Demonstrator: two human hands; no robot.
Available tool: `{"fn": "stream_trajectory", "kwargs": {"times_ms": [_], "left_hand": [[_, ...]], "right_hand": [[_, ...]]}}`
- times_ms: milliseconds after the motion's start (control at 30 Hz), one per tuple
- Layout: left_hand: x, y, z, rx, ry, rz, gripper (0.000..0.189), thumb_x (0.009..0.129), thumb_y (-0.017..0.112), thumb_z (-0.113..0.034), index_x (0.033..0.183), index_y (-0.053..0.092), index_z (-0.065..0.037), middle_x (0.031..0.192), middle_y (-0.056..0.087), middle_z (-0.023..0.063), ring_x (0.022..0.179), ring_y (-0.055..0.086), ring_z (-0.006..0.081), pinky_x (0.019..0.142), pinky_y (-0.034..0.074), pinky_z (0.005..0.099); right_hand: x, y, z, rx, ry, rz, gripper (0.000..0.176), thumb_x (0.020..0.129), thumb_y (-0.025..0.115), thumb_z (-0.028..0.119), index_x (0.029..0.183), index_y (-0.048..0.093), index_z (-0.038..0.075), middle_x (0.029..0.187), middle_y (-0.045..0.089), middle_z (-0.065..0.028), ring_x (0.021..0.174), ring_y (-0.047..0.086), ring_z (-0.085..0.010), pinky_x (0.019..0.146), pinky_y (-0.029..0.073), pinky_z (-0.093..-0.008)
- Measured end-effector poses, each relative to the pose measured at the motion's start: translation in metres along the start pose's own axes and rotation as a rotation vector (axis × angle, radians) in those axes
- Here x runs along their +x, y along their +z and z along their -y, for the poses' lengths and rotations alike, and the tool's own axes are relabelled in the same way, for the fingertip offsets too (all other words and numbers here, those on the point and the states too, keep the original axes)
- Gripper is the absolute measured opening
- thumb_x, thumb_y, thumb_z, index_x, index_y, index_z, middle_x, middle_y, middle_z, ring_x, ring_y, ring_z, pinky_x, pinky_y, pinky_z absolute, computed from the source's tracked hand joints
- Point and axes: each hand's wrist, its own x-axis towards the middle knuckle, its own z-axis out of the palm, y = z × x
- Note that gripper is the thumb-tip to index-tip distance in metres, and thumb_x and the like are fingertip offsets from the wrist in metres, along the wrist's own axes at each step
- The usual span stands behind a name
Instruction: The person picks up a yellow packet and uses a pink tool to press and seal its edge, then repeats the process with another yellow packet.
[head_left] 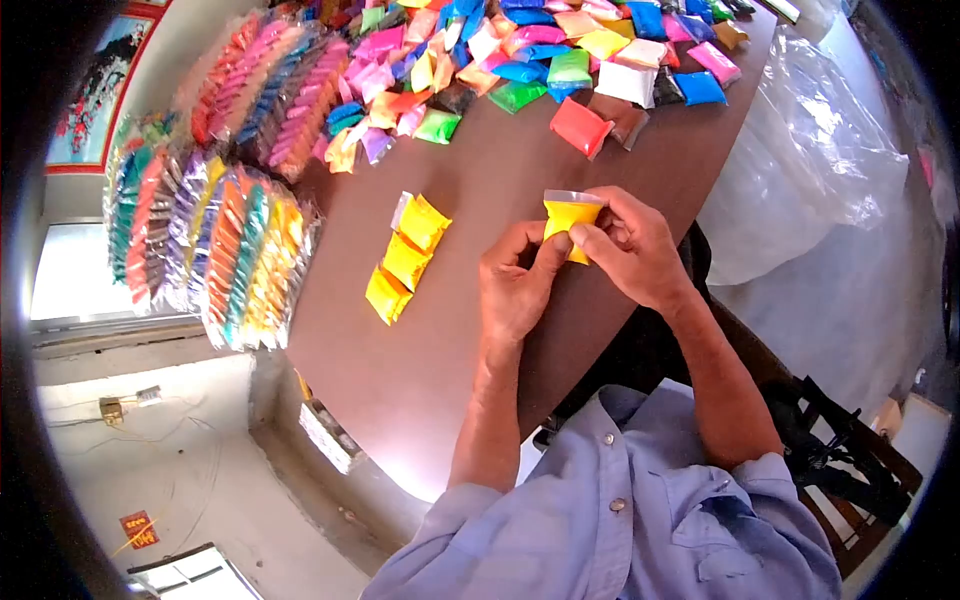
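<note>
Between both hands, above the brown table [450, 350], is a small yellow packet [572, 212] with a clear strip along its top edge. My left hand [520, 285] grips its lower left side, thumb pressed against the front. From the right, my right hand [630, 245] pinches it with thumb and fingers. The packet's back and the fingers behind it are hidden. To the left of my hands, a row of three yellow packets [406, 262] lies on the table, touching or slightly overlapping.
Loose packets in many colours [540, 60] are heaped along the table's far side. At the left stand clear bags of packed coloured packets [240, 240]. A large clear plastic bag [800, 150] hangs by the right table edge. A dark chair [840, 450] is at lower right.
</note>
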Motion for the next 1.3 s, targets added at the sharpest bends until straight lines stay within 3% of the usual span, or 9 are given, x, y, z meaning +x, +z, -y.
{"fn": "stream_trajectory", "kwargs": {"times_ms": [300,467,833,1000,1300], "left_hand": [[-0.001,0.011,-0.016,-0.064,-0.077,-0.004,0.017,0.100,0.072,-0.010,0.113,0.075,0.002,0.097,0.072,-0.0008,0.087,0.062,0.0075,0.082,0.050,0.0230],[0.001,0.003,-0.003,-0.037,-0.083,0.002,0.018,0.101,0.072,-0.010,0.113,0.074,0.003,0.100,0.074,0.0023,0.089,0.066,0.0082,0.082,0.052,0.0236],[0.003,-0.004,0.007,-0.106,-0.039,0.068,0.017,0.102,0.073,-0.013,0.110,0.074,0.002,0.095,0.072,-0.0004,0.086,0.063,0.0073,0.079,0.050,0.0223],[0.003,0.002,-0.005,-0.151,-0.159,-0.044,0.020,0.101,0.074,-0.013,0.114,0.074,0.002,0.096,0.071,-0.0001,0.086,0.062,0.0068,0.080,0.049,0.0223],[0.005,-0.003,0.005,-0.176,-0.105,0.003,0.012,0.102,0.072,-0.008,0.110,0.075,0.000,0.096,0.070,-0.0013,0.085,0.061,0.0060,0.078,0.049,0.0220]], "right_hand": [[-0.002,-0.004,-0.010,0.060,0.008,-0.029,0.020,0.100,0.071,0.010,0.117,0.066,0.000,0.094,0.070,-0.0023,0.083,0.066,-0.0053,0.072,0.055,-0.0251],[0.000,-0.002,-0.013,0.092,-0.030,-0.027,0.021,0.099,0.071,0.012,0.116,0.066,0.000,0.092,0.071,-0.0048,0.082,0.068,-0.0078,0.071,0.056,-0.0276],[-0.003,-0.005,-0.009,-0.136,-0.129,-0.040,0.024,0.099,0.070,0.022,0.109,0.066,0.000,0.087,0.072,-0.0170,0.074,0.074,-0.0231,0.067,0.058,-0.0357],[-0.002,-0.003,-0.010,-0.111,-0.174,-0.063,0.022,0.098,0.070,0.021,0.107,0.067,0.001,0.086,0.072,-0.0164,0.076,0.074,-0.0274,0.068,0.058,-0.0372],[-0.001,-0.004,-0.001,-0.248,-0.230,-0.041,0.020,0.095,0.070,0.019,0.101,0.066,0.001,0.085,0.070,-0.0175,0.075,0.072,-0.0345,0.066,0.054,-0.0428]]}}
